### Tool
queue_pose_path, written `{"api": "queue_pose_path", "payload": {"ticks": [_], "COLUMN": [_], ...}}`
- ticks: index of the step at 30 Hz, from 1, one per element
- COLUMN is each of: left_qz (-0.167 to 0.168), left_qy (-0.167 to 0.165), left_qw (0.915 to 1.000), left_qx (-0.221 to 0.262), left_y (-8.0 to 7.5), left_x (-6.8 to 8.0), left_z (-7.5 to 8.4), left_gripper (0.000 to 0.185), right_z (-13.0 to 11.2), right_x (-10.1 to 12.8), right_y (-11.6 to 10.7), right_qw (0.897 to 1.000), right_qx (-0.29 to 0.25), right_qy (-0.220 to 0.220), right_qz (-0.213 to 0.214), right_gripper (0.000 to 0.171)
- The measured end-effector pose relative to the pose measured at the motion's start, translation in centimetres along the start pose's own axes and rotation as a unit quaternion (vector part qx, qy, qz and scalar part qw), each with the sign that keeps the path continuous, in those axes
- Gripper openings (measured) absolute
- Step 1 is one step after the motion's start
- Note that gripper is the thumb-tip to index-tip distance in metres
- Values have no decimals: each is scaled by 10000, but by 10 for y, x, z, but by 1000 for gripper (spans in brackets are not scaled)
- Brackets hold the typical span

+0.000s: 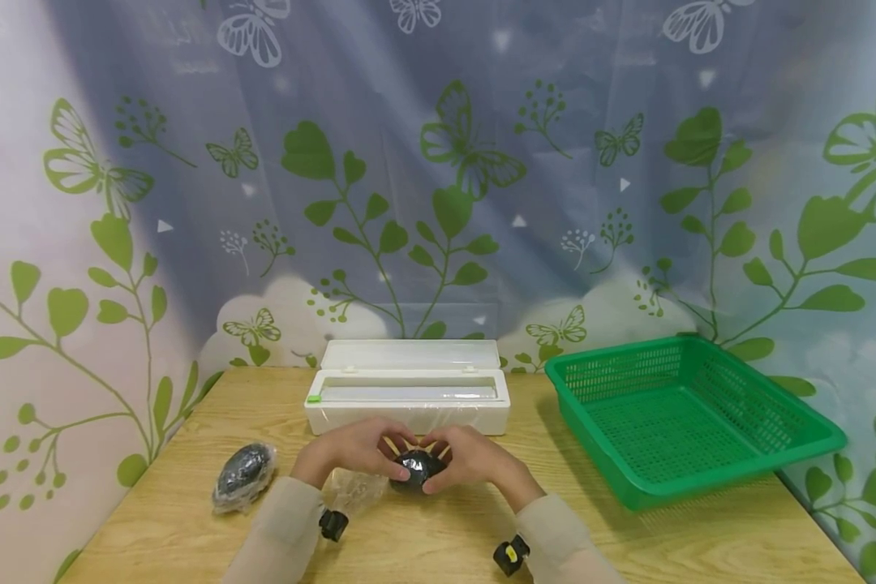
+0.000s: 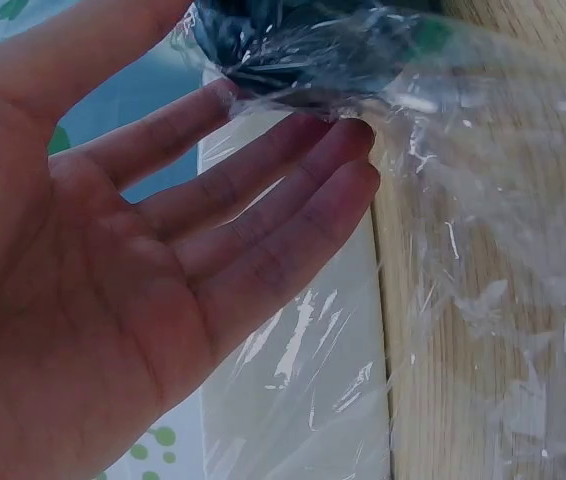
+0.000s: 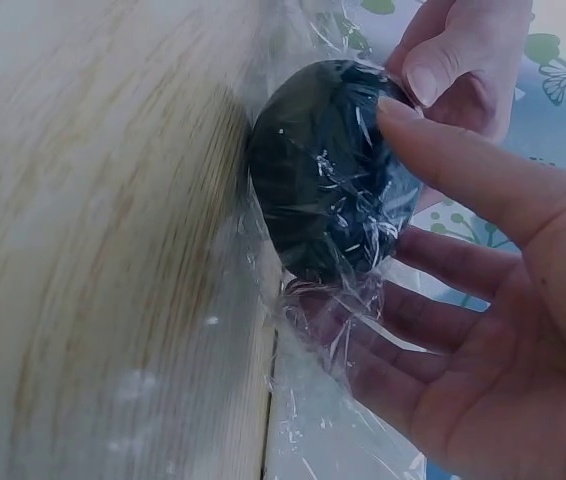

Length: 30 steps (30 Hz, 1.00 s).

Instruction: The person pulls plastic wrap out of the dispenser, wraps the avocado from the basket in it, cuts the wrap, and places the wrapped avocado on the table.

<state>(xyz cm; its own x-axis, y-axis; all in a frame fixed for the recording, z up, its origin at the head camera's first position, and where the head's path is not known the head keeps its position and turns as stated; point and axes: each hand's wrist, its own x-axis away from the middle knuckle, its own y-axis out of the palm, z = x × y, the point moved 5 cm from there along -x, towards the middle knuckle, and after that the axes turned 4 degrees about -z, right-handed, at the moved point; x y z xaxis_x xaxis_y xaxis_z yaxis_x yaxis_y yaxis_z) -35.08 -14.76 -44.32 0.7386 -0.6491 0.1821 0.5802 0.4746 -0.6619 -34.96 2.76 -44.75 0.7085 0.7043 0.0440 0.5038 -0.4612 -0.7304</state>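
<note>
Between both hands, low over the wooden table, is a smooth dark oval object (image 1: 416,470) in clear plastic film; its exact kind cannot be told. My left hand (image 1: 365,448) holds it from the left with thumb and fingertips. From the other side, my right hand (image 1: 470,458) grips it, the thumb on the film and fingers underneath. In the right wrist view the film (image 3: 308,330) clings in wrinkles round the dark object (image 3: 328,175). Loose clear film (image 2: 493,270) trails over the table in the left wrist view. A second film-wrapped dark oval object (image 1: 244,474) lies at the left.
Behind the hands stands a white cling film dispenser (image 1: 409,418) with its lid (image 1: 409,354) raised and a film roll inside. A green plastic basket (image 1: 628,487) stands at the right on the wooden table (image 1: 453,543). A patterned curtain (image 1: 380,97) hangs behind.
</note>
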Motion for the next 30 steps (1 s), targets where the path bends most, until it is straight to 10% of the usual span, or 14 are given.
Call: {"api": "queue_pose_path", "payload": {"ticks": [30], "left_qz": [-334], "left_qy": [-90], "left_qw": [9986], "left_qx": [402], "left_y": [0], "left_x": [4], "left_z": [1], "left_gripper": [61], "right_z": [-10], "right_x": [9], "right_y": [-5], "right_qw": [9993], "right_qx": [143], "right_qy": [171], "right_qz": [-307], "right_gripper": [63]}}
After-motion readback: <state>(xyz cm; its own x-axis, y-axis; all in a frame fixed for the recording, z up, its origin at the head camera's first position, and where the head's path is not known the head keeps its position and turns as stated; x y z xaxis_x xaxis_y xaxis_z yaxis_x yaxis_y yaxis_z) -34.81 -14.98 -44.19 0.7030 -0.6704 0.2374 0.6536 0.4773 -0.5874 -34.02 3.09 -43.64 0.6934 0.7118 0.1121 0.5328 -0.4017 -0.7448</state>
